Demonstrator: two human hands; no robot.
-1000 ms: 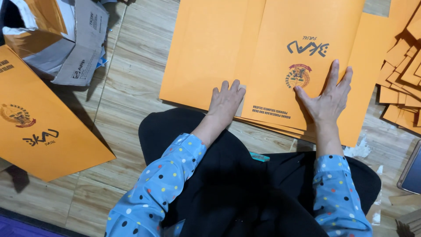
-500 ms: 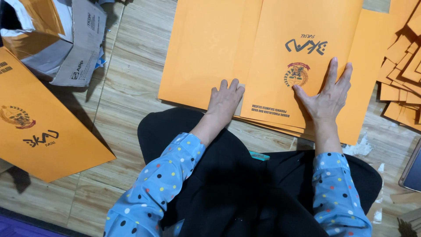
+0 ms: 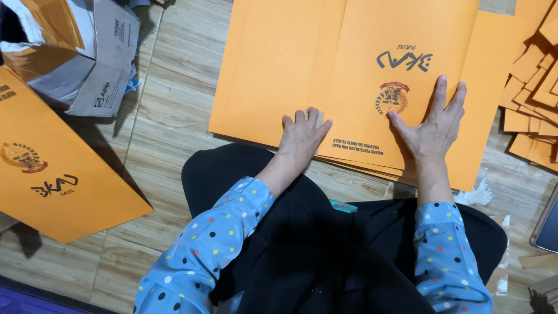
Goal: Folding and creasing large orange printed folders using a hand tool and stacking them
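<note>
A stack of large orange paper folders (image 3: 372,70) lies on the wooden floor in front of my knees, the top one printed with a dark logo and a round emblem. My left hand (image 3: 302,135) rests on the near edge of the stack with its fingers curled close together. My right hand (image 3: 433,131) lies flat on the top folder with fingers spread, beside the emblem. Neither hand grips anything. Both sleeves are blue with coloured dots.
Another orange folder (image 3: 52,168) lies on the floor at the left. A torn cardboard box (image 3: 75,52) stands at the upper left. Several small folded orange pieces (image 3: 535,99) are piled at the right edge. A dark flat device (image 3: 549,224) lies at the far right.
The left hand has slid slightly up onto the stack's near edge and curled its fingers. The right hand stays pressed flat in about the same place.
</note>
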